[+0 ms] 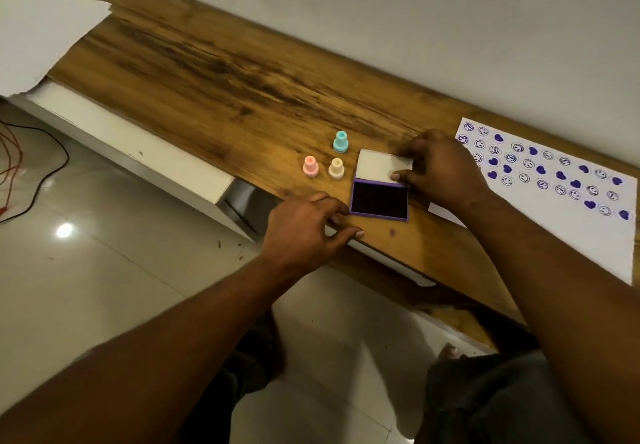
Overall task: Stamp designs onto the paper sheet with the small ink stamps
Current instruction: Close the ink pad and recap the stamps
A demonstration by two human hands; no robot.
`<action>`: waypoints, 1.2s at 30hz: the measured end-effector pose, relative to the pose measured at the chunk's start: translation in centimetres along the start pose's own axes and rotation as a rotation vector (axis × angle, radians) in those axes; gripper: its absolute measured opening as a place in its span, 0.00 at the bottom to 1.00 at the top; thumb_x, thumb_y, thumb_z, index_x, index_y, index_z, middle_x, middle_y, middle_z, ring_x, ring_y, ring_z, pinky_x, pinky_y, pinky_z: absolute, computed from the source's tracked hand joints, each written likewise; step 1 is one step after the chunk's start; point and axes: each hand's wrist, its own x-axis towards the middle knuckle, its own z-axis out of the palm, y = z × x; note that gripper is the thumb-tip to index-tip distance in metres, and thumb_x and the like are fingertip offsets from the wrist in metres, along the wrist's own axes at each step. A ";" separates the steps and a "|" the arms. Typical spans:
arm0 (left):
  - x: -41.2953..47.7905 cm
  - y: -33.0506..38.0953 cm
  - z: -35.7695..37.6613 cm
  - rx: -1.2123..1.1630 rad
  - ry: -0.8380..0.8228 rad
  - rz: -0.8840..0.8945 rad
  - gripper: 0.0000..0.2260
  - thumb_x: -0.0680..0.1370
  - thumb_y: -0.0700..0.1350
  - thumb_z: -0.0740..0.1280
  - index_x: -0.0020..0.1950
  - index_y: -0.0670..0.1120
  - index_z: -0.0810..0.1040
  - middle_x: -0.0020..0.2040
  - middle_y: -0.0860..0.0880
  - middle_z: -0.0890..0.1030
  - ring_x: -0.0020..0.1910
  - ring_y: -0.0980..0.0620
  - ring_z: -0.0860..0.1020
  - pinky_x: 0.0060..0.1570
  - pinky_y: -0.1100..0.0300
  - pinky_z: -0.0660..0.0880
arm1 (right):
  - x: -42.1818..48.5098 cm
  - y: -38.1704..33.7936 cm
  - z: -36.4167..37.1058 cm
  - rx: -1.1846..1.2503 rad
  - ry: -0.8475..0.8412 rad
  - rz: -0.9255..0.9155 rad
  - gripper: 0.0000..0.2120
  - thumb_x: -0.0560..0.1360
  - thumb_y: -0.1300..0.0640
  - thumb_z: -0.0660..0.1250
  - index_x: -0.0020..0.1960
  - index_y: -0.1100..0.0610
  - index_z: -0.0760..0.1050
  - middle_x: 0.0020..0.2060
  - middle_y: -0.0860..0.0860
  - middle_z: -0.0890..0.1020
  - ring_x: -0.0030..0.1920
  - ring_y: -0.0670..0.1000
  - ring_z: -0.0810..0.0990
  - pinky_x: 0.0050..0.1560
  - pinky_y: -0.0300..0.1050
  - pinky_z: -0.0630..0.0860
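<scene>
Right hand (440, 170) pinches ink-pad lid (379, 165) at its three o'clock; left hand (304, 232), eight o'clock, fingers loose, holding nothing.

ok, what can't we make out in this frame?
Head view only:
- Designs on the pink stamp, cream stamp and teal stamp: faces down on the table.
- Paper sheet: left prints behind the right hand; smiley details too small.
- Ink pad lid: right edge under the right hand's pinch.
- Left hand touching the ink pad base or not: too close to tell.
</scene>
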 end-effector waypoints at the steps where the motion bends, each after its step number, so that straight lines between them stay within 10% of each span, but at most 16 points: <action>1: 0.1 0.2 0.2 -0.006 0.000 -0.041 0.20 0.75 0.72 0.68 0.56 0.59 0.83 0.47 0.62 0.80 0.45 0.62 0.77 0.43 0.57 0.78 | 0.1 0.0 0.0 -0.002 0.000 0.014 0.24 0.72 0.45 0.78 0.66 0.49 0.80 0.62 0.51 0.79 0.59 0.54 0.79 0.58 0.54 0.78; 21: 1.1 0.9 0.7 -0.017 0.046 -0.097 0.20 0.77 0.69 0.65 0.58 0.56 0.82 0.45 0.61 0.75 0.42 0.60 0.74 0.33 0.64 0.63 | -3.3 -0.6 -1.6 0.314 -0.220 -0.196 0.05 0.81 0.48 0.68 0.54 0.47 0.74 0.52 0.44 0.83 0.56 0.43 0.81 0.45 0.38 0.76; 36: 1.7 1.1 1.0 0.019 0.014 -0.133 0.20 0.77 0.69 0.65 0.59 0.57 0.81 0.48 0.59 0.77 0.45 0.59 0.75 0.37 0.61 0.69 | -3.8 -0.7 0.1 0.067 -0.200 -0.270 0.31 0.67 0.42 0.81 0.68 0.43 0.75 0.67 0.49 0.74 0.66 0.52 0.73 0.60 0.50 0.77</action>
